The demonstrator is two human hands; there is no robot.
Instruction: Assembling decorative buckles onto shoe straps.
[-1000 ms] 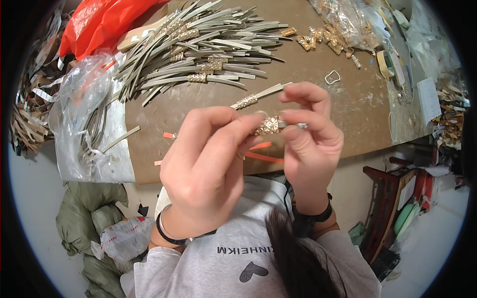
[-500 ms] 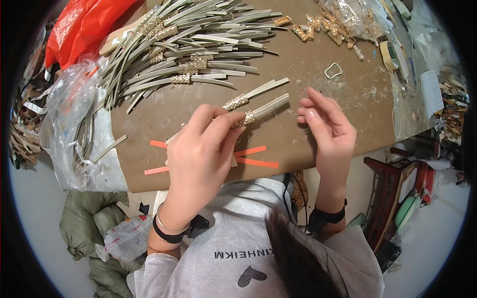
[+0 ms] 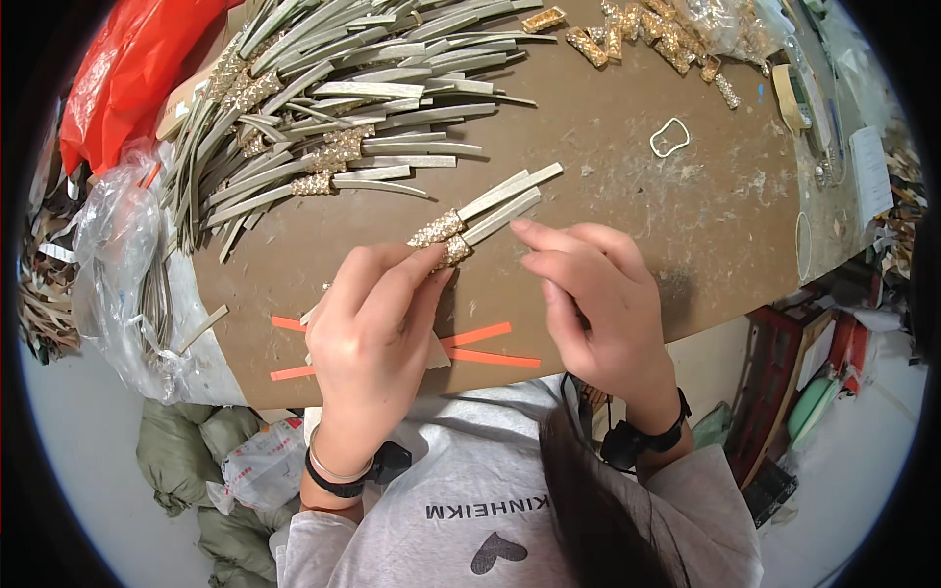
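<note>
My left hand (image 3: 368,328) is closed in a pinch on a grey-beige strap with a gold glitter sleeve (image 3: 454,251). Its flat strip ends (image 3: 502,216) point up and to the right, and the part under the palm is hidden. A second strap with a gold glitter sleeve (image 3: 437,229) lies right alongside it. My right hand (image 3: 610,304) is near the strip ends, fingers bent and apart from the thumb, with nothing seen in it. Orange strips (image 3: 490,350) lie beneath my left hand, partly covered by it.
A heap of grey straps with gold sleeves (image 3: 338,147) spreads over the far left. Loose gold pieces (image 3: 674,49) lie at the back right, near a white loop (image 3: 669,138). Clear plastic (image 3: 118,265) and a red bag (image 3: 132,78) sit at the left edge.
My right hand has moved left and nearer, toward the strip ends. My left hand still grips the strap, whose sleeve now sits closer to the second one. The view has shifted slightly.
</note>
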